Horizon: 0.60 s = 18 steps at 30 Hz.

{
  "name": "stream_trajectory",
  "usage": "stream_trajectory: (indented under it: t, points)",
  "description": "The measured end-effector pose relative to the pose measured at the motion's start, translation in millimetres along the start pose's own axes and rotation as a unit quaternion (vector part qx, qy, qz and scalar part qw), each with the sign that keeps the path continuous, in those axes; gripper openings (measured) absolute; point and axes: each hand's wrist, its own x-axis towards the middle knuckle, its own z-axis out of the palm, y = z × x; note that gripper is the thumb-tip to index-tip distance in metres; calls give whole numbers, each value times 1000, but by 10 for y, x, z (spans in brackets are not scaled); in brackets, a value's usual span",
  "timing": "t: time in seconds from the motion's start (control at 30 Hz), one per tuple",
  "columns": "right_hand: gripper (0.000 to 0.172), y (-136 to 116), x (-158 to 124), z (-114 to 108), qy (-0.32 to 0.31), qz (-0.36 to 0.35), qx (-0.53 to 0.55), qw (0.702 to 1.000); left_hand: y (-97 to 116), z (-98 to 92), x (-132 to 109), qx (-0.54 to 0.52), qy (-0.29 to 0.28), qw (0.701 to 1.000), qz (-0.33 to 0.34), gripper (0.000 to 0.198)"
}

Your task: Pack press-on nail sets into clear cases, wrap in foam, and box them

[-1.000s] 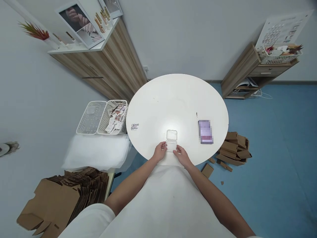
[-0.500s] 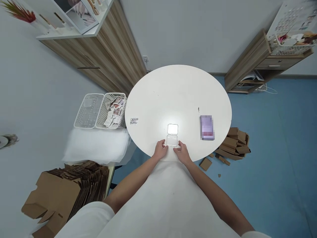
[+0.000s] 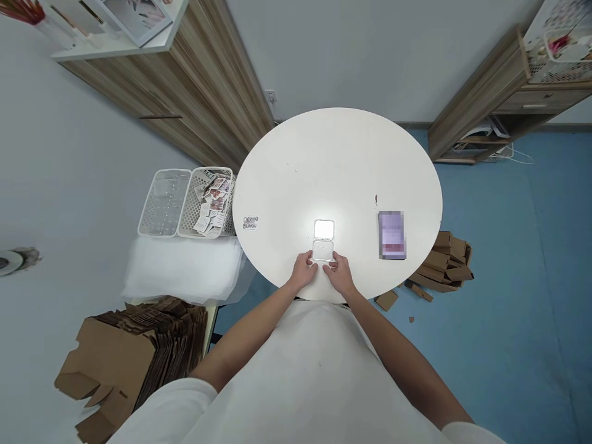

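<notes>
An open clear plastic case point(image 3: 322, 250) lies on the white oval table point(image 3: 342, 154) close to my body. Its two halves are unfolded, and the far half looks bright white from glare. My left hand point(image 3: 303, 271) is at the near left corner of the case, thumb and fingers apart. At the near right corner is my right hand point(image 3: 341, 273), with its thumb and fingers also spread. The fingertips are at or very near the case's sides; whether they touch it is too small to tell. Neither hand lifts anything.
A purple pixelated pack point(image 3: 392, 235) lies to the right. Small round pieces point(image 3: 250, 222) sit near the table's left edge. Left of the table stand a white basket of cards point(image 3: 213, 203) and another of clear plastic items point(image 3: 165, 203). Folded cardboard point(image 3: 115, 354) is at lower left.
The view has shifted slightly, so the table appears higher. Both hands have drawn a little closer along the sides of the case, which stays open in about the same place.
</notes>
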Motion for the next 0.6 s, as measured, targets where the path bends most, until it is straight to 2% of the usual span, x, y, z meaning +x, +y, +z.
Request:
stream_trajectory:
  t: [0.27, 0.4, 0.5, 0.6]
  points:
    - [63, -9, -30, 43, 17, 10, -17, 1000, -40, -27, 15, 0, -35, 999, 11, 51]
    - [58, 2, -134, 61, 88, -9, -15, 996, -142, -140, 12, 2, -62, 998, 29, 50]
    - [49, -31, -254, 129, 171, -43, -23, 984, -290, -422, 9, 21, -69, 995, 66, 45]
    - [42, -148, -300, 325, 175, -71, -51, 981, -481, -901, 64, 50, -33, 992, 114, 37]
